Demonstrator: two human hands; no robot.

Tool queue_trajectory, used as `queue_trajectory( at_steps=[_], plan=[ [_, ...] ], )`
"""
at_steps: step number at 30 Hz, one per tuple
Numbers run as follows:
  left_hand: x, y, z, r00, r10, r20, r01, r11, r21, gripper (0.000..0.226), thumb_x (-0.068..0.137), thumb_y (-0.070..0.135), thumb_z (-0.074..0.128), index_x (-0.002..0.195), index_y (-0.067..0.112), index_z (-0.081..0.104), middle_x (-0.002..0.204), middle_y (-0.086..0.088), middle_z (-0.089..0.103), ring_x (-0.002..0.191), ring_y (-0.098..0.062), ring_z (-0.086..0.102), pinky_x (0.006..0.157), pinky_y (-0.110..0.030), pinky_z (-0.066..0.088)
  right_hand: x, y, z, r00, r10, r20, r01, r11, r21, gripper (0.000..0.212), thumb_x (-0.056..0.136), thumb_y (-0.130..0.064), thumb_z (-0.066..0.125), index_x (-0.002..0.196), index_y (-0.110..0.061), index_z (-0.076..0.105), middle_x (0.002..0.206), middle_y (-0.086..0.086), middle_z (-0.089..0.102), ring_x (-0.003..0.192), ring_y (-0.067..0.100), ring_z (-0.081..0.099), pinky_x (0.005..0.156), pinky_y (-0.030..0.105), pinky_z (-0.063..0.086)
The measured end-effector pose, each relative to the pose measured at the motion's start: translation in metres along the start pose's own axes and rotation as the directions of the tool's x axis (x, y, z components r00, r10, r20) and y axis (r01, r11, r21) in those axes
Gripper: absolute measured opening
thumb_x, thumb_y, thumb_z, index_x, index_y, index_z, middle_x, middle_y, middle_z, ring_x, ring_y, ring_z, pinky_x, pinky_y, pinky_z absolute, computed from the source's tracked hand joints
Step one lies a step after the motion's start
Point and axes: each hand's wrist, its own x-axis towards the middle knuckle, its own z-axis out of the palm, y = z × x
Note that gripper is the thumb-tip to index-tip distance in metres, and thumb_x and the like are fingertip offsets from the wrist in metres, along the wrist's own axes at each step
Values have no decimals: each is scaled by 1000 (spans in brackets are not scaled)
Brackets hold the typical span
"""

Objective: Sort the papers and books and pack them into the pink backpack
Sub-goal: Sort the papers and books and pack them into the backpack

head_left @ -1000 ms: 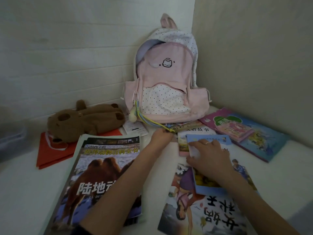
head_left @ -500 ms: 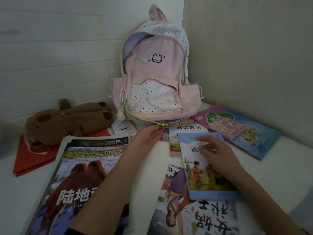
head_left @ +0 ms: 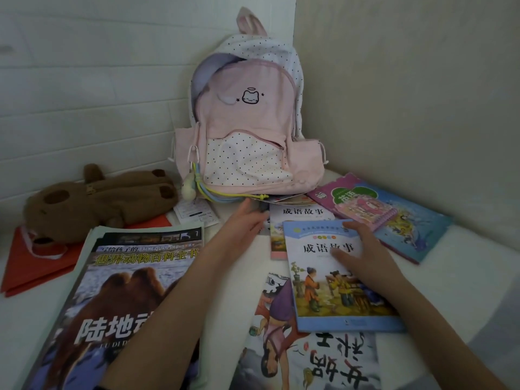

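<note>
While the right hand [head_left: 363, 257] lies flat and open on the blue storybook [head_left: 337, 280], gripping nothing, the pink backpack [head_left: 247, 122] stands upright beyond it at the bed's far corner; the open left hand [head_left: 244, 223], also empty, is nearer the backpack.

One head-worn camera looks forward and down from close above the white surface [head_left: 464, 291], facing the room's corner where the pink backpack [head_left: 247, 122] stands.

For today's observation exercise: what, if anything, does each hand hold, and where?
Nothing is gripped. The right hand lies flat on the blue storybook cover; the left hand is open.
</note>
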Motion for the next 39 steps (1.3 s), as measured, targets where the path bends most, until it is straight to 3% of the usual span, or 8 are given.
queue_trajectory(
  at_steps=[6,9,14,23,27,30,34,39],
  plan=[
    [-2,-6,8,999,39,-22,-35,985,167,34,86,2,62,117,4,48,118,-9,63,92,-9,67,72,-20,50,-10,-12,17,995,-70,74,62,993,98,54,84,-33,68,130,-36,40,135,-4,43,120,14,44,95,28,38],
    [-3,-4,9,999,45,-8,-43,990,134,24,87,3,61,108,13,52,108,-2,64,84,-4,68,66,-17,52,3,-8,8,985,-57,-164,81,986,148,45,89,-28,61,131,-26,43,135,-2,47,120,16,46,94,29,38],
    [-4,-5,9,998,48,37,-49,997,55,31,89,-2,56,90,26,43,96,10,59,72,5,68,59,-12,51,44,27,-24,960,169,-222,-246,890,-383,64,93,-38,47,146,-12,23,153,20,23,141,37,19,115,49,17],
    [-1,-8,10,993,59,-105,-40,985,167,27,84,-1,64,97,17,49,101,1,65,83,-7,66,68,-23,54,54,22,-40,987,-126,-103,-8,595,-803,34,99,-17,31,132,-7,31,113,15,62,91,29,66,70,35,50],
    [-8,-8,20,915,311,-257,-112,808,579,22,84,3,59,105,12,58,96,2,65,95,-22,60,83,-37,50,53,5,-44,969,-181,-169,-20,624,-781,20,95,-14,39,115,-10,39,94,12,65,81,31,66,61,34,44],
    [-21,-5,37,695,705,-139,-279,444,852,20,85,12,58,104,14,63,85,4,60,86,-16,55,74,-29,44,43,-11,-37,960,-164,-228,-56,681,-730,12,94,-15,44,106,-11,42,87,10,65,70,27,63,53,30,38],
    [-21,3,86,982,177,64,-183,818,545,12,89,37,60,95,27,64,96,4,70,90,-16,67,85,-38,54,26,-29,-30,937,-156,-313,-95,748,-657,1,95,-14,42,96,-13,41,66,0,52,47,13,38,41,27,21],
    [-6,-25,145,912,-315,261,356,925,-129,34,92,31,59,118,8,58,107,-15,64,93,-27,65,72,-35,59,10,-48,-30,898,-164,-409,-49,886,-461,10,98,-21,41,91,-16,37,69,5,47,57,24,42,56,31,29]
  ],
)
